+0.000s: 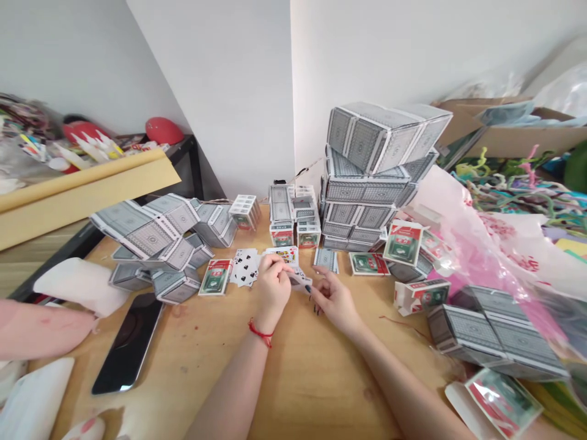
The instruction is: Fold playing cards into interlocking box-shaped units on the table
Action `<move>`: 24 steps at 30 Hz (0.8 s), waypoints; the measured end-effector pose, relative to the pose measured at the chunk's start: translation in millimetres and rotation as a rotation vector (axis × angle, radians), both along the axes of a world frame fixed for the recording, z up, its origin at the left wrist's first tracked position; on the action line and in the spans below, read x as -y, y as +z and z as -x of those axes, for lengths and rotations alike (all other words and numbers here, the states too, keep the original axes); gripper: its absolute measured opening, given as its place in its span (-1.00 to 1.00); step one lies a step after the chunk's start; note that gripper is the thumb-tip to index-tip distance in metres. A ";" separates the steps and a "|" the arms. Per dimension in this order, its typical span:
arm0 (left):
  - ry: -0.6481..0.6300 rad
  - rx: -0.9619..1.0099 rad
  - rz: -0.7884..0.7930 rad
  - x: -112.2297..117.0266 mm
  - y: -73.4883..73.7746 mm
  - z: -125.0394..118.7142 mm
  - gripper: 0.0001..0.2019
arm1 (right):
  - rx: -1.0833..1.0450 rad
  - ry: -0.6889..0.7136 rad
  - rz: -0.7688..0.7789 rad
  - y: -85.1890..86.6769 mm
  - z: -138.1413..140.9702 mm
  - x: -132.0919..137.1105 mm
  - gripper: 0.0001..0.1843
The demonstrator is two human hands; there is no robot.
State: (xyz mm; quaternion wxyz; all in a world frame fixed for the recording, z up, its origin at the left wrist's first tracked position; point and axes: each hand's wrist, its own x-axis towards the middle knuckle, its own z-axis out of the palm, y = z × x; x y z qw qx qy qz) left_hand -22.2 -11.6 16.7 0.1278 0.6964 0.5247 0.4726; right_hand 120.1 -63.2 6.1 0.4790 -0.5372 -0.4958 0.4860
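Note:
My left hand (pixel 271 284), with a red string on its wrist, is curled into a pinch on a few playing cards (pixel 300 280) in the middle of the wooden table (pixel 298 379). My right hand (pixel 331 296) rests beside it with bent fingers touching the same cards. Face-up cards (pixel 246 266) are fanned out just left of my left hand, and one face card (pixel 284 253) lies behind it. A face-down card (pixel 326 260) and a green-and-red card box (pixel 369 263) lie behind my right hand.
Wrapped stacks of card packs stand piled at the back right (pixel 371 177), lie toppled at the left (pixel 151 235), and sit at the right edge (pixel 495 333). A black phone (pixel 131 342) lies at the left. A pink plastic bag (pixel 477 244) covers the right side.

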 end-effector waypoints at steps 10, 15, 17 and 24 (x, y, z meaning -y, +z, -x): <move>0.002 -0.080 0.009 -2.5 -2.1 -6.7 -0.73 | 0.245 -0.127 -0.080 -3.9 -3.2 2.9 -0.64; -0.012 -0.221 0.044 -5.4 -6.2 -6.9 -0.55 | 0.135 -0.236 -0.005 -4.1 -5.1 1.4 -0.71; -0.020 -0.253 0.058 -5.1 -6.4 -7.7 -0.55 | 0.119 -0.267 0.001 -3.5 -5.2 1.1 -0.71; -0.039 -0.217 0.075 -6.9 -4.4 -4.5 -0.72 | 0.045 -0.275 0.018 -3.1 -4.9 0.4 -0.70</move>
